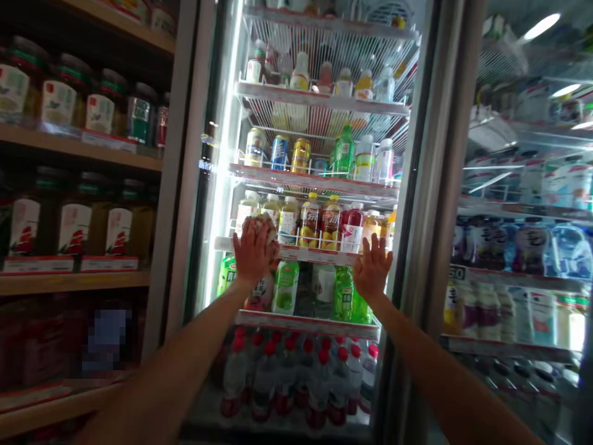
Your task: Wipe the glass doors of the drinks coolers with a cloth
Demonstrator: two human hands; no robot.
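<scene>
My left hand (251,252) is raised to the left part of a shelf front in a lit drinks fridge. Its fingers press over a crumpled, mottled beige-brown cloth (272,242), partly hidden behind them. Farther right, my right hand (372,269) is up with its fingers spread, nothing visible in it, by the right end of the same shelf rail (315,254). Between the hands stand dark tea bottles with yellow caps (309,220) and a red drink bottle (352,227). Below the rail are a green carton (286,287) and green bottles (343,293).
Cans (280,152) and bottles fill the upper shelves. Several red-capped bottles (319,386) stand at the bottom. Metal door frames (447,167) flank the opening. At left, wooden shelves (78,282) hold jars; at right, another drinks fridge shows behind reflecting glass (523,179).
</scene>
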